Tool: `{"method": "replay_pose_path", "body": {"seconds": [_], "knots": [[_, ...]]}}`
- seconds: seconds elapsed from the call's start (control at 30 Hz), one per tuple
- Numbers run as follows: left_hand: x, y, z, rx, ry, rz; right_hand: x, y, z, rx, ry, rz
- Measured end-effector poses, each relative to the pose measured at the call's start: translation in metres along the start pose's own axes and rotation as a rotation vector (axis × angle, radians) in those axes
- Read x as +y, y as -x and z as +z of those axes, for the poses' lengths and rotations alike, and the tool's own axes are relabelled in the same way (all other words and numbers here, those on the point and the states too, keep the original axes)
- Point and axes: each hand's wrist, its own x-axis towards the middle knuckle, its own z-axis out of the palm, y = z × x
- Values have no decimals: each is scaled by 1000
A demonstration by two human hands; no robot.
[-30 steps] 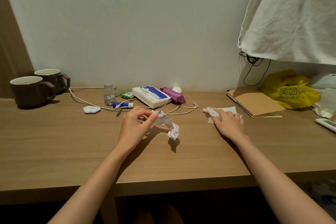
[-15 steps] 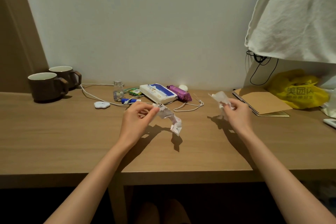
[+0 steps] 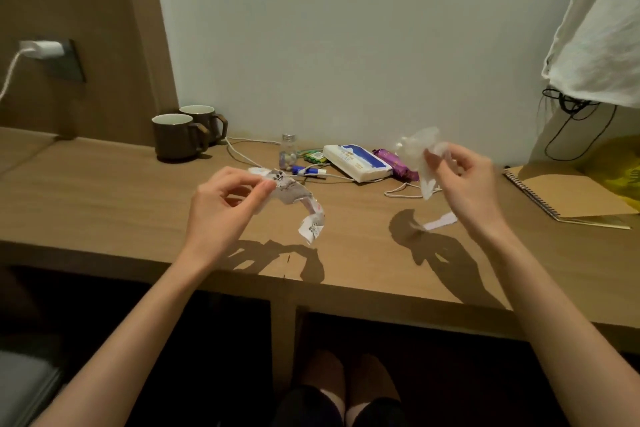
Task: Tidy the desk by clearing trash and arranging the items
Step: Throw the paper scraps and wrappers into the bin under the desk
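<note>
**First onlooker:** What does the head view show?

**Second onlooker:** A person at a wood-grain surface (image 3: 104,204), both hands lifted above it. The left hand (image 3: 225,204) pinches one end of a crumpled printed receipt (image 3: 298,204) between its thumb and fingers (image 3: 258,191). The strip trails to the right of that hand and curls downward, clear of the wood.

**First onlooker:** And the other hand?

**Second onlooker:** The right hand (image 3: 460,184) grips a wad of thin, translucent white wrapper (image 3: 417,152). It could be tissue; I can't tell. It's held high, in front of the clutter at the back.

**First onlooker:** Is any trash still lying down?

**Second onlooker:** One flat white paper slip (image 3: 440,221) lies just below the right hand, its long axis running left to right. The right hand is nearer and the left is well apart. I'd judge the slip goes next, and a flat, thin edge is awkward to lift with the fingers already full.

**First onlooker:** What else is there?

**Second onlooker:** Two brown glazed mugs (image 3: 176,135), a soft tissue pack (image 3: 356,161), a purple packet (image 3: 394,166), a small glass bottle (image 3: 288,156), a white cable (image 3: 242,156) and a spiral notebook (image 3: 568,194). No bin is in view.
</note>
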Motion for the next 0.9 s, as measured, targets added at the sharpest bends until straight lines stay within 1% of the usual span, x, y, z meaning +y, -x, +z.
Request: {"method": "replay_pose_path", "body": {"seconds": [0.1,0.2,0.37,0.43,0.57,0.63,0.73,0.9], "knots": [[0,15,-33,27,-30,-35,-34,15,31,-103,-107,-73],[-3,36,-66,72,-49,-57,-64,40,69,-267,-162,-130],[-19,79,-116,85,-129,-135,-85,89,137,-540,-248,-127],[-29,95,-133,40,-140,-172,-87,108,156,-619,-278,-112],[-61,135,-167,-75,-187,-316,-83,155,195,-811,-347,-70],[-85,155,-177,-112,-200,-394,-75,179,214,-910,-327,-37],[-133,182,-185,-146,-234,-535,-50,208,246,-1025,-219,29],[-212,222,-178,-270,-266,-747,8,246,300,-1085,-35,205]]}}
